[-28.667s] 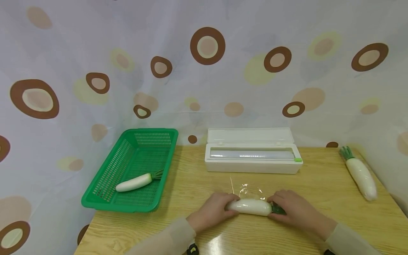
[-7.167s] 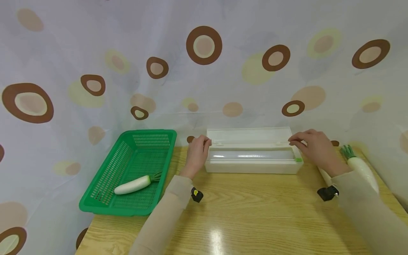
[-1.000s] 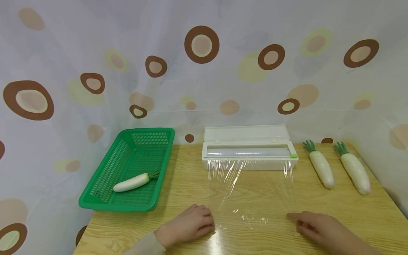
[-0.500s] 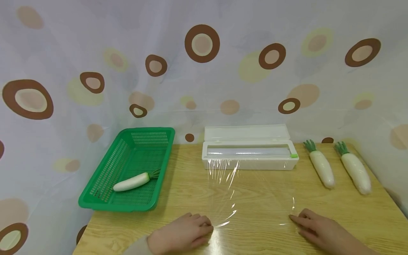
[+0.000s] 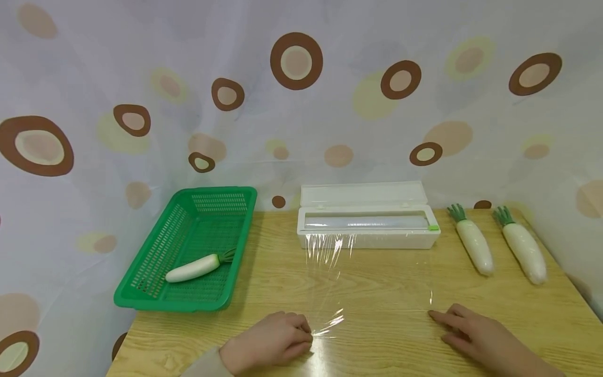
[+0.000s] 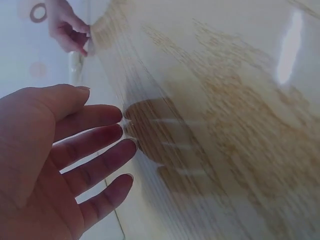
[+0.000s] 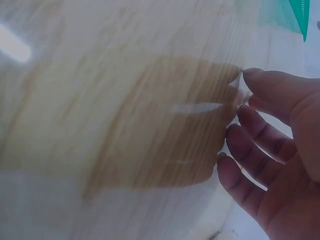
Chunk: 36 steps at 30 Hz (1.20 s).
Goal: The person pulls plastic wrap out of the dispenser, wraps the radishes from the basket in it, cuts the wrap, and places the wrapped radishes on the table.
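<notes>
Far L, on wooden desk [image 5: 268, 262]: green basket [image 5: 174, 305], w/ one white radish [image 5: 192, 269] lying inside, leafy end against R wall. Next, near front: L hand [image 5: 270, 337], pale sleeve at wrist, thumb and index pinching near L corner of clear film [image 5: 372, 293]; other fingers loosely extended per L wrist view. Btwn hands: same film, spread above desk, bright creases fanning from L fingertips. Behind, approx ctr: white box [image 5: 367, 242], lid [image 5: 363, 195] up, film roll [image 5: 365, 223] inside, small green tab [image 5: 433, 228] at R end, film running out over front wall. Then R hand [image 5: 485, 335], thumb and index pinching near R corner, other fingers slightly bent. Far R: inner radish [image 5: 475, 246] and outer radish [image 5: 525, 252], glossy, side by side, apart, green tops toward spotted curtain [image 5: 301, 120].
</notes>
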Each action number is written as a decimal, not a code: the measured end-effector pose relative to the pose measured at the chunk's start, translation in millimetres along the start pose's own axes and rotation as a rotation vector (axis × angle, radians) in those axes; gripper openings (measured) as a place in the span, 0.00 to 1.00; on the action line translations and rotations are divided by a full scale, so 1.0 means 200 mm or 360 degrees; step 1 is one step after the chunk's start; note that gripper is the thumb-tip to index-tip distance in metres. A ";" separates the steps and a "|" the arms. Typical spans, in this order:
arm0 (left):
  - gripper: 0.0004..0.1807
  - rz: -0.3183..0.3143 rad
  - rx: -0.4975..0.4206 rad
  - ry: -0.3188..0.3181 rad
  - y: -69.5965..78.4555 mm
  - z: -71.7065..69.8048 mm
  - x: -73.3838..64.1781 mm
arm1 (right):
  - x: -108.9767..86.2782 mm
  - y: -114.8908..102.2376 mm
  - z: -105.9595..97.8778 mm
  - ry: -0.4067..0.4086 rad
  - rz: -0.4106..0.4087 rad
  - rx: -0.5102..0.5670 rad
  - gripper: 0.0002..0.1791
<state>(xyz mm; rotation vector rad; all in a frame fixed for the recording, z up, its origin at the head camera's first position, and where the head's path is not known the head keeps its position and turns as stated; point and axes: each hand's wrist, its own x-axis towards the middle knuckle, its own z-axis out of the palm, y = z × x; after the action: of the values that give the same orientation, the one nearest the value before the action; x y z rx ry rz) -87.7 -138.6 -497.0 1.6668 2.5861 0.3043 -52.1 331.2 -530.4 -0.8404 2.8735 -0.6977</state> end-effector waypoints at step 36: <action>0.09 -0.0737 -0.0550 0.0314 -0.55 -0.83 -0.17 | -0.01 0.04 0.01 0.0039 -0.0204 -0.0067 0.23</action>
<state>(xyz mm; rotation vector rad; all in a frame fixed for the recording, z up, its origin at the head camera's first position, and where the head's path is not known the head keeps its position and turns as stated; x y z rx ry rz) -196.7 -237.1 -357.5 0.9388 2.7482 0.8572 -53.9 337.6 -536.7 -1.0367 2.8858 -0.6654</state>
